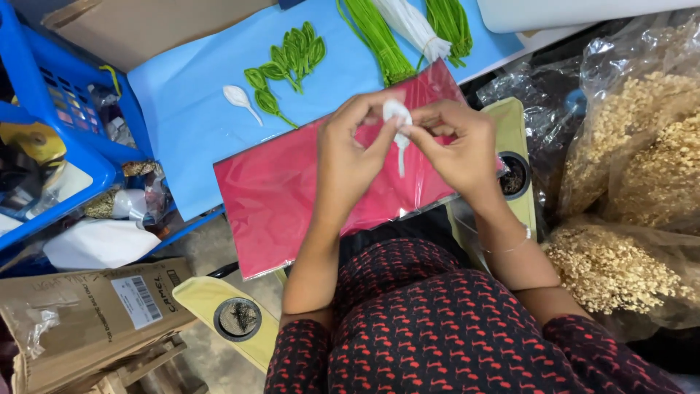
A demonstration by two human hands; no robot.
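Observation:
Both my hands meet over a red sheet [284, 197] and pinch a small white petal piece with a thin white stem [398, 124]. My left hand [350, 149] grips its upper edge from the left. From the right, my right hand [456, 142] holds it with thumb and forefinger. A second white petal [239, 98] lies on the blue sheet [182, 124], next to a cluster of green fabric leaves [288, 62].
Bundles of green stems [375, 33] and white stems [415, 25] lie at the top. A blue plastic crate [44, 124] stands left. Clear bags of beige dried flowers [642, 146] sit right. A brown paper package [87, 314] is bottom left.

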